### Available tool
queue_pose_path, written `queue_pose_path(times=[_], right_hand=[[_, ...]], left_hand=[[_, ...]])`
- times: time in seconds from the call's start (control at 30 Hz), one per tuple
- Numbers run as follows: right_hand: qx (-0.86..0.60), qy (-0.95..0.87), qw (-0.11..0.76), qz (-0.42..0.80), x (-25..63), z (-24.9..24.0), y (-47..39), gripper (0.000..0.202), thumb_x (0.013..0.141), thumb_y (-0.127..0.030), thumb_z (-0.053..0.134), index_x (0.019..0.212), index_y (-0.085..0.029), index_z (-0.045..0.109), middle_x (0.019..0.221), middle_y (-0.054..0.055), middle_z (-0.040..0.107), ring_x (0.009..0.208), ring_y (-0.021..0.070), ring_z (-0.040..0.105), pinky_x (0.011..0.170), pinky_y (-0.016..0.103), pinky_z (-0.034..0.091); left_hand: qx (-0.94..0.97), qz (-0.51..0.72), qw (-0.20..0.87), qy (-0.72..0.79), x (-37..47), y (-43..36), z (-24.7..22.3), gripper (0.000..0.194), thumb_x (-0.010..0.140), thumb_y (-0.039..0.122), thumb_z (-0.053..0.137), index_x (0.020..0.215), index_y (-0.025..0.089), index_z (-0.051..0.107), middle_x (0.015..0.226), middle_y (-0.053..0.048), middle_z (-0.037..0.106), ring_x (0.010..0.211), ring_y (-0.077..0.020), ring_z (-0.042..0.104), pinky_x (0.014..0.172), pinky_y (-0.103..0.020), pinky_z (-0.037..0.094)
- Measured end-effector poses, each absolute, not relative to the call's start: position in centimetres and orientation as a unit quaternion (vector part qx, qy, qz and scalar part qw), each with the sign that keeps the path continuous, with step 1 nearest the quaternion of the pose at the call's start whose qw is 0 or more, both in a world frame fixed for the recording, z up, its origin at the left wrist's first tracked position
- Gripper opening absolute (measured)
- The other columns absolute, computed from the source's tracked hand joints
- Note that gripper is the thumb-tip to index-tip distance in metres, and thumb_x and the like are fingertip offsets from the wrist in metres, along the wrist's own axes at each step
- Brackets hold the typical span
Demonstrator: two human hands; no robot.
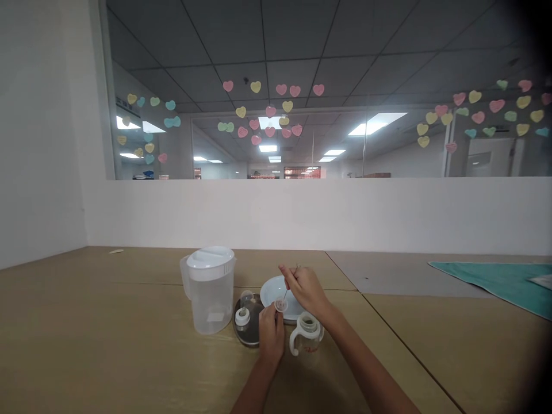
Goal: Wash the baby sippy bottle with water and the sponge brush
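Observation:
My left hand [271,330] is closed around a small, clear, round cup-like piece [281,305], its open side facing up. Fingers curled, my right hand [307,289] grips a thin stick-like utensil [285,294] whose lower end points into that piece; its exact kind is too small to make out. Just below the right wrist stands a clear baby bottle [307,339] with white side handles and an uncovered mouth. Left of my left hand, a dark round metal tray [248,338] carries a white bottle collar [242,317] and a clear dome cap [247,299].
Behind my hands sits a pale bowl [271,289], partly hidden. A translucent lidded pitcher [211,305] stands to the left. A green cloth [491,279] lies far right on the table [107,333]. The back wall [302,215] has a window with heart-shaped notes.

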State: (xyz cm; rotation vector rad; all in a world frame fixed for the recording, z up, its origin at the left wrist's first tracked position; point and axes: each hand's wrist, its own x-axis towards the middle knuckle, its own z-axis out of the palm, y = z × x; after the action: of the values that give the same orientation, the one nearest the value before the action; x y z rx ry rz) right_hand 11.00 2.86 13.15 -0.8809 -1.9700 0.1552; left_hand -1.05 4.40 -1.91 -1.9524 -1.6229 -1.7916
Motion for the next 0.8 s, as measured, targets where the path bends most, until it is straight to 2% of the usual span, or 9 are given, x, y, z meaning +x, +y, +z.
queue_pose_path(times=[0.23, 0.8], right_hand=[[-0.369, -0.827, 0.424, 0.018, 10.30, 12.12, 3.57, 0.063, 0.093, -0.054, 0.020, 0.051, -0.019, 0.050, 0.048, 0.002, 0.054, 0.049, 0.0117, 0.051, 0.053, 0.023, 0.028], [-0.357, -0.836, 0.413, 0.054, 10.57, 12.42, 3.69, 0.060, 0.093, -0.055, 0.022, 0.056, -0.020, 0.052, 0.046, 0.000, 0.051, 0.048, 0.0126, 0.051, 0.056, 0.023, 0.033]], left_hand=[[-0.635, -0.573, 0.011, -0.518, -0.94, 4.35, -1.68, 0.041, 0.092, 0.039, 0.029, 0.093, 0.016, 0.063, 0.093, -0.011, 0.067, 0.088, -0.0228, 0.060, 0.081, -0.037, 0.044], [-0.619, -0.594, -0.002, -0.514, -0.33, 3.51, -1.11, 0.039, 0.092, 0.039, 0.029, 0.093, 0.017, 0.063, 0.093, -0.010, 0.066, 0.089, -0.0215, 0.059, 0.083, -0.035, 0.043]])
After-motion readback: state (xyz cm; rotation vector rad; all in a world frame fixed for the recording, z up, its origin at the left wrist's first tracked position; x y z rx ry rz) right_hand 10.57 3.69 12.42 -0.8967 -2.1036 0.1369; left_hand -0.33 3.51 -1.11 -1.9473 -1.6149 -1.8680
